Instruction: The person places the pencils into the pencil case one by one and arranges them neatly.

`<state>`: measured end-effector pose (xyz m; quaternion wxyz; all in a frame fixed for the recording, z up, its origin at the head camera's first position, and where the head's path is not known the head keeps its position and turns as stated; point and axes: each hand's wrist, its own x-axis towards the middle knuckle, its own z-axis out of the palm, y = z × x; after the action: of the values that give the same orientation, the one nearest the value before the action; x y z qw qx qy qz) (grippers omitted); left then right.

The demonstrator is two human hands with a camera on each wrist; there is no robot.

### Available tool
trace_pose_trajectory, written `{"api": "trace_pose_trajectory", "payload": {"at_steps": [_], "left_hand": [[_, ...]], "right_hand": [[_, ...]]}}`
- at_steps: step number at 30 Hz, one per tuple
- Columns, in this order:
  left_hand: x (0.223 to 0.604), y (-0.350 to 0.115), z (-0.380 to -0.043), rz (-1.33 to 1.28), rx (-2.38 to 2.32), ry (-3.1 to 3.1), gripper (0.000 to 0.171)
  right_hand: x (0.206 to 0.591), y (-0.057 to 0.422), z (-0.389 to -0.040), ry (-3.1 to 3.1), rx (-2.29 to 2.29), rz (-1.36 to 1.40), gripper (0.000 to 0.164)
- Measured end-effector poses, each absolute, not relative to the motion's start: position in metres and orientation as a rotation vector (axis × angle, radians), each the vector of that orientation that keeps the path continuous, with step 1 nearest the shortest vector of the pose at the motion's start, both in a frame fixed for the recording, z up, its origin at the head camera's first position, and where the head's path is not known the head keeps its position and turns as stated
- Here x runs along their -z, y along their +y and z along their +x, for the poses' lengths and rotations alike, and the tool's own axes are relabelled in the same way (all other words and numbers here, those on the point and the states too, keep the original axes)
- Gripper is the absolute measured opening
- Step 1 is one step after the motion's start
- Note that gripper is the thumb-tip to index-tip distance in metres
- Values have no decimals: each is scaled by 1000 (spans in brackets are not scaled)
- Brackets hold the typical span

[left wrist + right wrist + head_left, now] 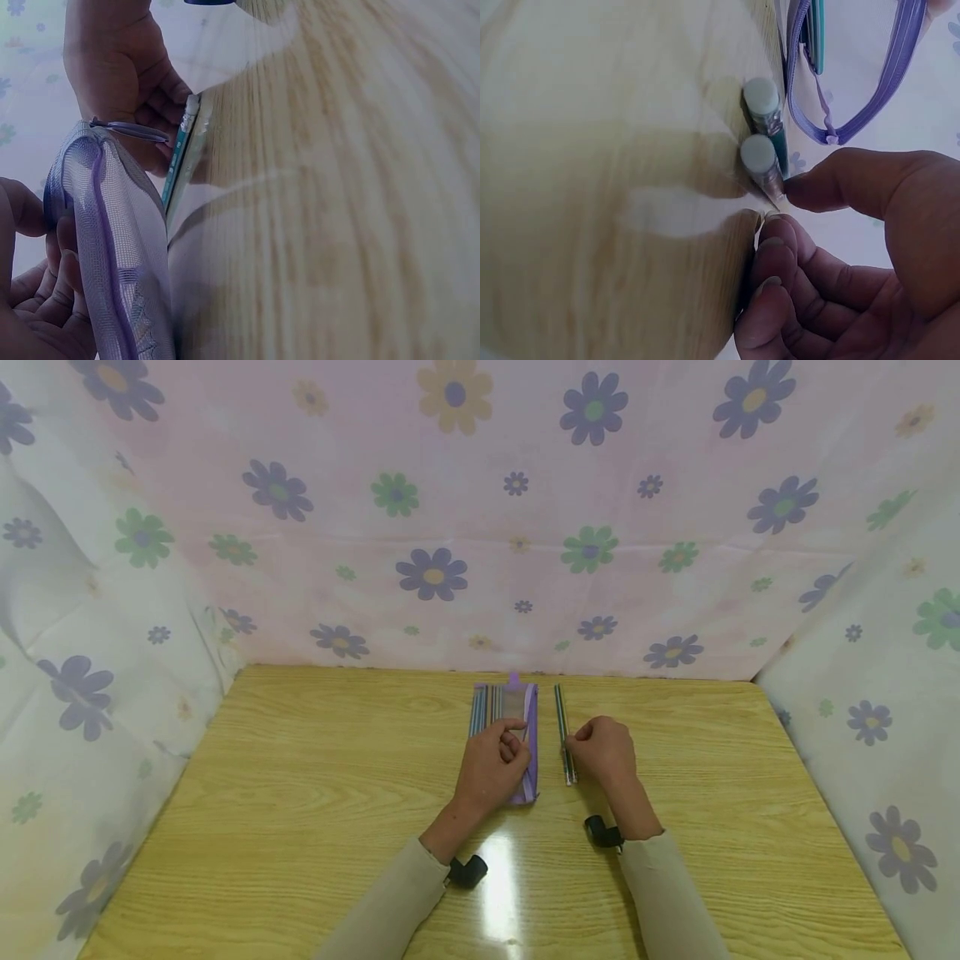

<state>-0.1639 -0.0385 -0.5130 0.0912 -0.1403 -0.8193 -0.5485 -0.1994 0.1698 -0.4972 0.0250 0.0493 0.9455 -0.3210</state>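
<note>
A mesh pencil pouch [533, 743] with purple zipper edging lies on the table, several striped pencils [478, 710] showing through its left side. My left hand [487, 768] is over it and pinches the pouch's edge between thumb and fingers. In the right wrist view the zipped mouth [907, 45] gapes. Just right of the pouch, two pencils [561, 710] lie side by side, white eraser ends towards me. My right hand [604, 750] has thumb and index finger at the nearer pencil [761, 159], pinching it close behind its eraser end.
The wood-grain table [315, 760] reaches back to a flower-print curtain [360, 527], with more of the cloth at both sides. A black wrist camera [468, 871] sits under the left forearm, another black camera [602, 832] beside the right wrist.
</note>
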Motion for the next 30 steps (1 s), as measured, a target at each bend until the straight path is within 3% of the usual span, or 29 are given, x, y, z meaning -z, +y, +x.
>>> {"api": "trace_pose_trajectory", "payload": {"at_steps": [30], "left_hand": [[513, -39, -164, -431, 1612, -2431, 32]], "right_hand": [[496, 168, -197, 2899, 915, 211, 36]]}}
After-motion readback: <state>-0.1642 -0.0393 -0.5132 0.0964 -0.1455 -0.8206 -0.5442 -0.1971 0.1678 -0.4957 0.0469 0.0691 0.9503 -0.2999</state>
